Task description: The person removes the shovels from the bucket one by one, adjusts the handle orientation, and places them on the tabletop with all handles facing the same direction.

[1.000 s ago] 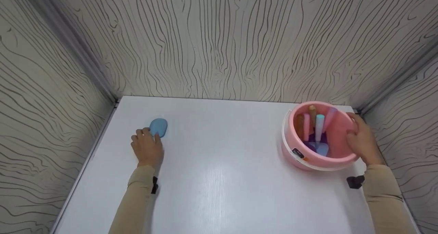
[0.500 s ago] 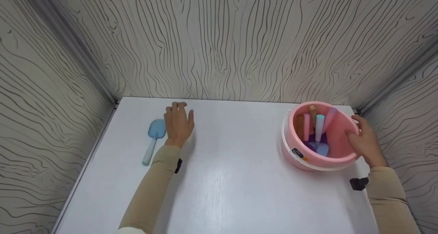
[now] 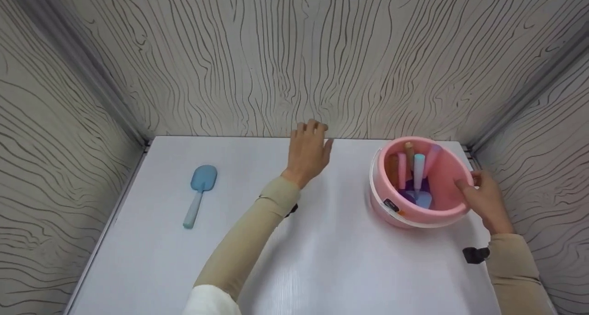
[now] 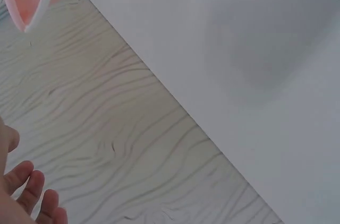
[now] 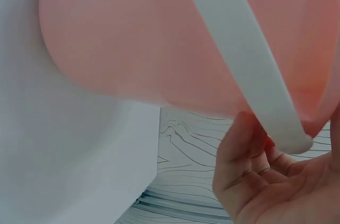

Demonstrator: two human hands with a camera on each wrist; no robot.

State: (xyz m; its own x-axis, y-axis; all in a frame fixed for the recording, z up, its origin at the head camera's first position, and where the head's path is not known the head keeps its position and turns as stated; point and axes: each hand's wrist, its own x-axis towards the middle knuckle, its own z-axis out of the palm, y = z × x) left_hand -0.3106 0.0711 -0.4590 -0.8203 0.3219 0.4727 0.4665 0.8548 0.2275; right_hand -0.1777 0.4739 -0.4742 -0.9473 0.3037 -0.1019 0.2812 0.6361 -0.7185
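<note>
My right hand (image 3: 487, 200) grips the right rim of a pink bucket (image 3: 444, 181), thumb inside and fingers outside. In the right wrist view the fingers (image 5: 239, 149) curl at the bucket's rim beside its white handle (image 5: 239, 54). Inside the bucket stand several handled tools, among them one with a pale blue handle (image 3: 418, 170) and one with a pink handle (image 3: 401, 170). My left hand (image 3: 307, 149) hangs in the air near the table's back edge, left of the bucket, fingers relaxed and holding nothing. A blue spatula (image 3: 204, 177) with a pale handle lies on the table at the left.
The white table (image 3: 152, 259) ends at a back wall (image 3: 257, 66) with a wood-line pattern. Similar panels stand at its left and right sides. The bucket is near the table's right back corner.
My left hand has left the blue spatula and moved right across the table towards the bucket. The right hand keeps its grip on the bucket. The head view has shifted slightly.
</note>
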